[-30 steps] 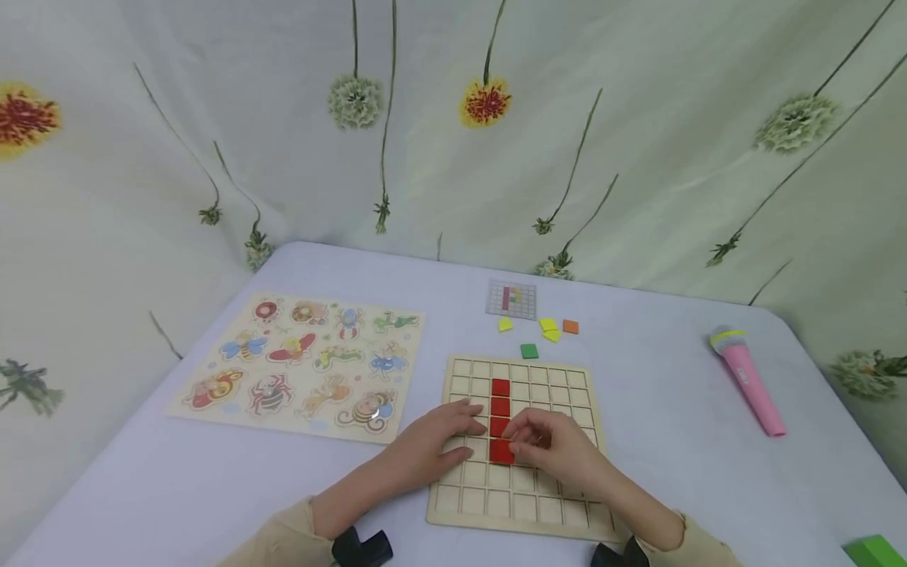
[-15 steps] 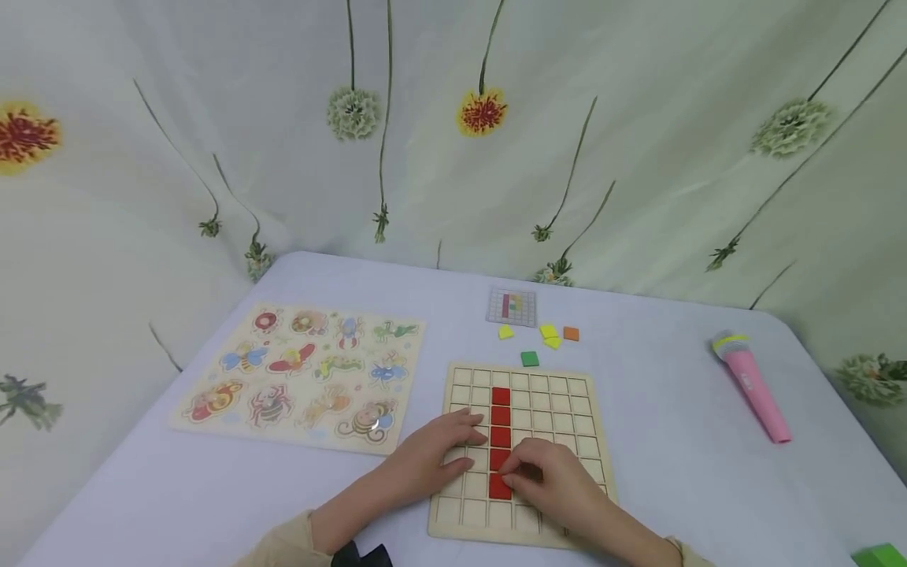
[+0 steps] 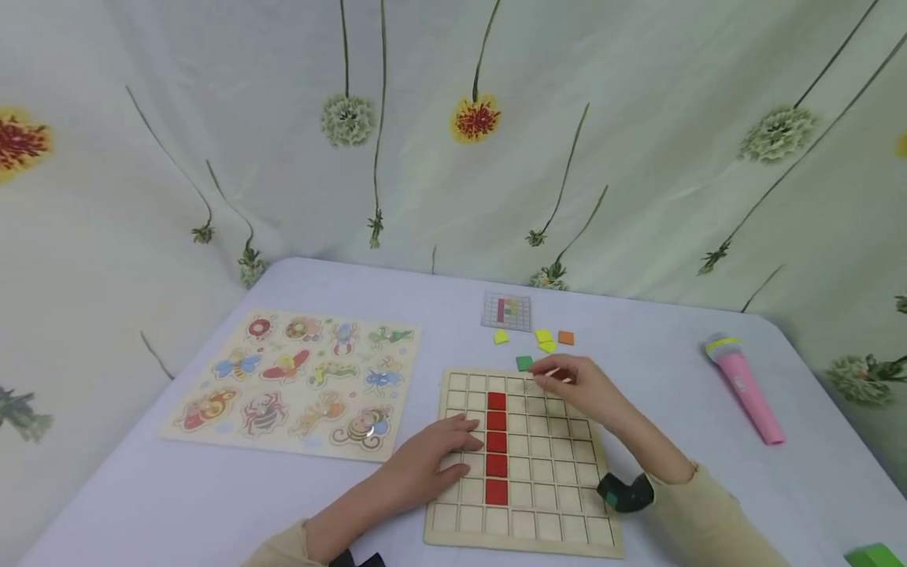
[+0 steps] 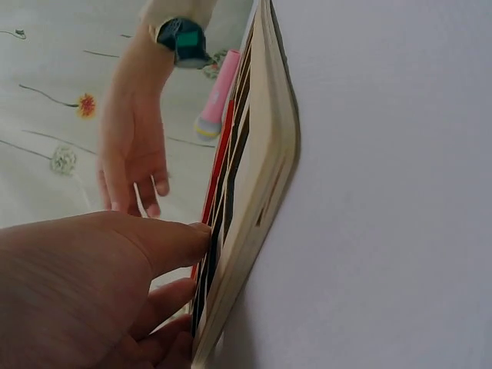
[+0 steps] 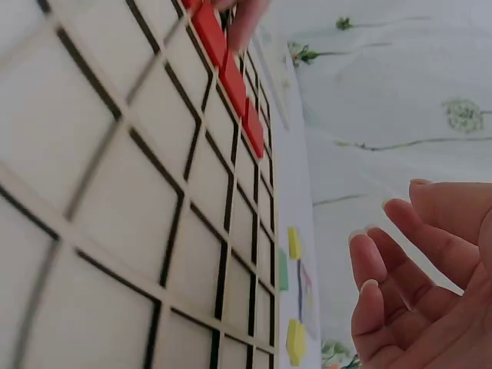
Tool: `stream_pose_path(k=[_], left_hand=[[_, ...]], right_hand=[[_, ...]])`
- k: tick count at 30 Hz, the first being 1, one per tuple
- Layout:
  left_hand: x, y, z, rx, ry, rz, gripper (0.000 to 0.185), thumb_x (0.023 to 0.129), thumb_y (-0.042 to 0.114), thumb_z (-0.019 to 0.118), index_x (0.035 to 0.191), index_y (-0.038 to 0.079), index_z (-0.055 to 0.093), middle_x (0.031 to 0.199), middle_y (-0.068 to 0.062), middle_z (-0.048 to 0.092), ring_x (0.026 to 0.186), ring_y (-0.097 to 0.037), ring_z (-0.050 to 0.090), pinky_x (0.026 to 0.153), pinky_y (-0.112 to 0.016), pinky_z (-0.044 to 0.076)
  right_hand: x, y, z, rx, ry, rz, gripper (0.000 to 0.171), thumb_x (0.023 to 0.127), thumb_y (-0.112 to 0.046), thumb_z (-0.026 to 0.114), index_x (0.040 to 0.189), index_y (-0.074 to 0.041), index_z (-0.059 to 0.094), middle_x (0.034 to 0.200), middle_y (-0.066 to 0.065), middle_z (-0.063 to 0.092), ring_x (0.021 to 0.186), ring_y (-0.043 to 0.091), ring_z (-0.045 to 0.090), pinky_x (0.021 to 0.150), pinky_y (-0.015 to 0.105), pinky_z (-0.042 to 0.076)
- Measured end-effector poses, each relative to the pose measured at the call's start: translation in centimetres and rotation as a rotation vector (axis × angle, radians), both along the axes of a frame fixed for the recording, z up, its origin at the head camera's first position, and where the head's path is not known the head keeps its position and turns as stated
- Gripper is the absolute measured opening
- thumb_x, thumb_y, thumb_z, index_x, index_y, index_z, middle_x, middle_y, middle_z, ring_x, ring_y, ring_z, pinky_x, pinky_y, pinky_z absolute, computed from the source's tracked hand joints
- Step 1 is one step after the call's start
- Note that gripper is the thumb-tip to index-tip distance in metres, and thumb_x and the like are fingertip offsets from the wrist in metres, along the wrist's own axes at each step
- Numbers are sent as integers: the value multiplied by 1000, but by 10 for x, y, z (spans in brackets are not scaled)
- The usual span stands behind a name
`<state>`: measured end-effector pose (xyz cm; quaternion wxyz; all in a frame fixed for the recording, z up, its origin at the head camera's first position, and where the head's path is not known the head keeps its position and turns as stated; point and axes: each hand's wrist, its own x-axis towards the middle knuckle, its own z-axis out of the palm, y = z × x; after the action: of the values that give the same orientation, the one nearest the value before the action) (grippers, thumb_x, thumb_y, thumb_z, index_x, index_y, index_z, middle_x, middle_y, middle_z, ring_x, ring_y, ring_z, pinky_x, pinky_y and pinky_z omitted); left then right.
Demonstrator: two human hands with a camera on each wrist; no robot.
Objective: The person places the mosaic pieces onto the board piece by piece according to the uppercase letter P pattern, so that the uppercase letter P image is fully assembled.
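Left hand (image 3: 432,457) rests flat on the grid board (image 3: 560,504) beside five red tiles (image 3: 497,445); right hand (image 3: 577,382), fingers loose and empty, nears one green tile (image 3: 523,363)

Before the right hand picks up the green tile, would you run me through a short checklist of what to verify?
1. Right hand empty, fingers relaxed: ok.
2. Green tile free on the table, just past the fingertips: ok.
3. Left hand resting on the grid board to steady it: ok.
4. Red tiles seated in one column, five high: ok.
5. Pattern card in view, but its detail readable: cannot tell.
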<state>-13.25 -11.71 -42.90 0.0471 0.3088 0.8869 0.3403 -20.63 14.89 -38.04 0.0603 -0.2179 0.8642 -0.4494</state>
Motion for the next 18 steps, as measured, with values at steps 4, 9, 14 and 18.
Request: stream_pose_path(k=[4, 9, 14, 18], left_hand=[[0, 0, 0, 12, 12, -11, 27, 88, 11, 66, 115, 14, 64, 138, -3, 46, 133, -21, 32, 106, -40, 30], [-1, 1, -1, 26, 20, -25, 27, 89, 17, 65, 116, 14, 64, 139, -3, 46, 133, -21, 32, 106, -41, 30], [-1, 1, 0, 12, 8, -2, 27, 89, 22, 65, 115, 16, 64, 139, -1, 45, 133, -20, 31, 106, -40, 30], [0, 0, 0, 2, -7, 0, 30, 87, 20, 68, 116, 15, 64, 139, -1, 45, 133, -20, 31, 106, -40, 30]], right_hand=[[-38, 1, -5, 47, -2, -70, 25, 92, -9, 59, 114, 3, 63, 113, 17, 58, 90, 27, 57, 73, 37, 51], [-61, -2, -20, 169, 43, -73, 24, 89, -9, 63, 110, 2, 65, 103, 14, 59, 94, 29, 53, 80, 42, 47], [-67, -3, -28, 204, 119, -18, 17, 84, -7, 69, 99, 1, 66, 91, 10, 55, 81, 24, 49, 70, 37, 46], [-66, -5, -29, 187, 111, -7, 13, 83, -6, 70, 93, -1, 63, 87, 8, 53, 75, 21, 46, 65, 33, 43]])
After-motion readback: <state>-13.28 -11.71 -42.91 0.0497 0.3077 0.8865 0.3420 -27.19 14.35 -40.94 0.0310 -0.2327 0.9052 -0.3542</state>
